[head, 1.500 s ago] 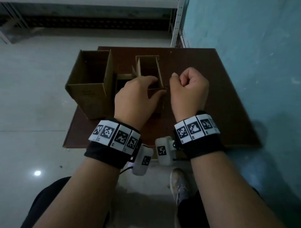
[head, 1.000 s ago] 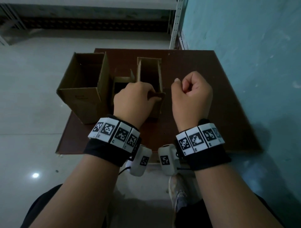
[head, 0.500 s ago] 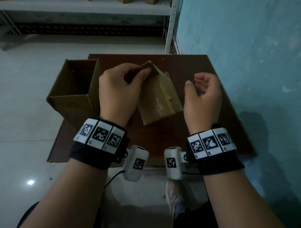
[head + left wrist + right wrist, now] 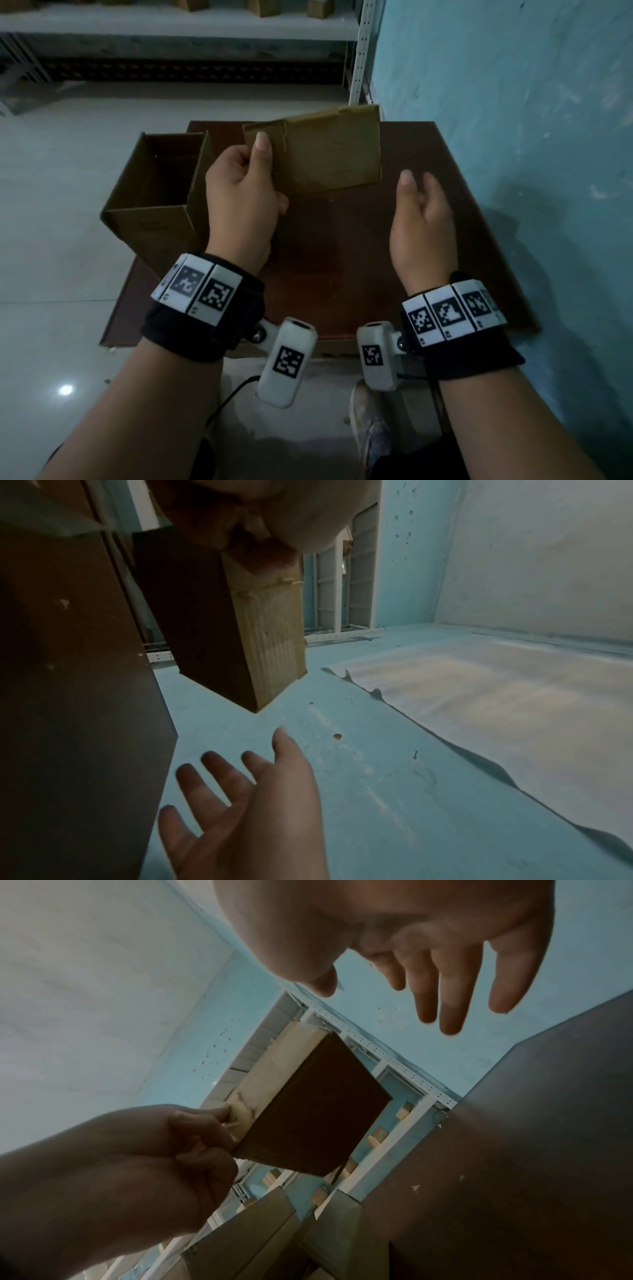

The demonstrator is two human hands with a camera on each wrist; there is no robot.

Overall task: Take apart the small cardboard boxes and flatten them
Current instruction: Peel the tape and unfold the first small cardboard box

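Note:
My left hand (image 4: 255, 171) pinches a small brown cardboard box (image 4: 329, 150) by its left end, thumb on the near face, and holds it up above the dark brown table (image 4: 342, 274). Seen in the left wrist view, the small box (image 4: 267, 620) hangs from my fingers and keeps its box shape. My right hand (image 4: 419, 195) hovers to the right of the box, empty, fingers straight and spread, not touching it. The right wrist view shows the left hand (image 4: 198, 1137) pinching the box's corner (image 4: 308, 1110) and my right fingers (image 4: 445, 988) spread above it.
A larger open-topped cardboard box (image 4: 157, 192) stands on the table's left edge, close to my left hand. A teal wall (image 4: 513, 137) runs along the table's right side. White shelving (image 4: 171, 24) with small boxes stands at the back. A shoe (image 4: 370, 428) is below the table's front edge.
My left hand has lifted the small box off the table and turned it broadside. The right hand has gone from a fist to spread fingers and drifted right.

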